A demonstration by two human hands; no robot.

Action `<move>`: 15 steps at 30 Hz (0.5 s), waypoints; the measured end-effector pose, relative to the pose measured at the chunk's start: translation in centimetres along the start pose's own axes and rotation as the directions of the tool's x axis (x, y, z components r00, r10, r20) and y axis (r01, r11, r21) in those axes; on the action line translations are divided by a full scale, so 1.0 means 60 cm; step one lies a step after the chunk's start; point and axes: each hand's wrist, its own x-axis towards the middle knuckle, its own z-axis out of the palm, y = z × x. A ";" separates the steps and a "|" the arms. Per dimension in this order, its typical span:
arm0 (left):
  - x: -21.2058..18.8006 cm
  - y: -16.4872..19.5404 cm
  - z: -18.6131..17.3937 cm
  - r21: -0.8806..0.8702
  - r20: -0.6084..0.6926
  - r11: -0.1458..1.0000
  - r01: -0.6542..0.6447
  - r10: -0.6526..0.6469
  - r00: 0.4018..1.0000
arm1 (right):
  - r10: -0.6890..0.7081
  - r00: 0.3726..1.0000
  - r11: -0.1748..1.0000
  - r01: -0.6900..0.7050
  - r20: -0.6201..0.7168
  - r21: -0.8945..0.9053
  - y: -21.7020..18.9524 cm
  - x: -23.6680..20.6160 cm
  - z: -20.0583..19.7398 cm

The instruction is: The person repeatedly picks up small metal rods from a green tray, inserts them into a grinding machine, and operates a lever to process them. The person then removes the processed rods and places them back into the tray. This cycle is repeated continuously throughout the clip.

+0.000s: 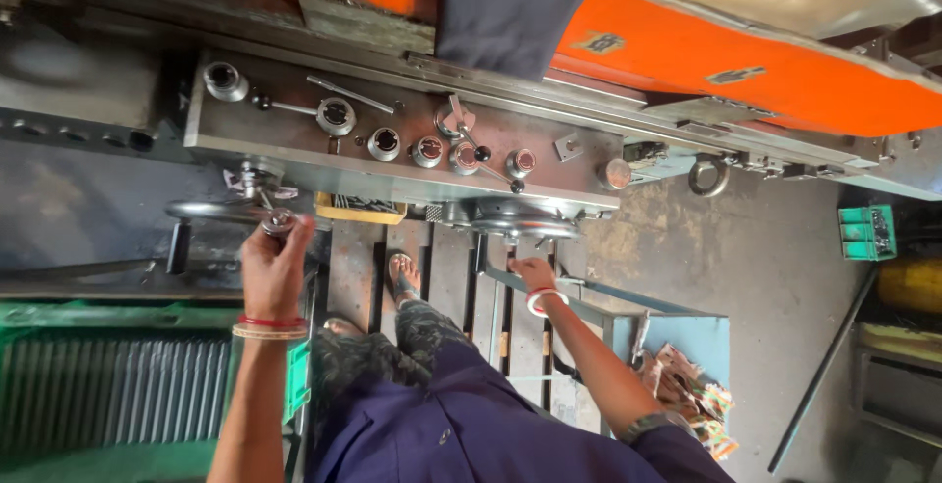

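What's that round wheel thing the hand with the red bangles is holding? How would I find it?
Start at the big orange machine, then drop to its grey panel of knobs. Under the panel's left end sits a dark metal wheel; the left hand grips its handle. The other wheel sits further right, above the right hand.

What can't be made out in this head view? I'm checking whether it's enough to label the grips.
- Left hand: its fingers cover the small handwheel handle.
- Right hand: grip under the large handwheel is too small and shadowed.
- Orange machine body: cut off by the top edge, partly behind a dark cloth.
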 end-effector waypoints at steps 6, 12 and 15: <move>0.006 -0.076 0.034 0.097 0.056 0.995 0.022 -0.028 0.998 | 0.098 0.989 0.994 -0.091 -0.113 0.065 0.013 0.125 0.083; -0.004 -0.095 0.051 0.025 0.071 0.999 0.027 -0.029 0.997 | 0.375 0.926 0.876 -0.370 0.044 0.309 0.042 0.162 0.089; -0.007 -0.099 0.063 0.038 0.097 0.999 -0.012 0.008 0.995 | 0.384 0.919 0.845 -0.387 0.085 0.369 0.053 0.161 0.083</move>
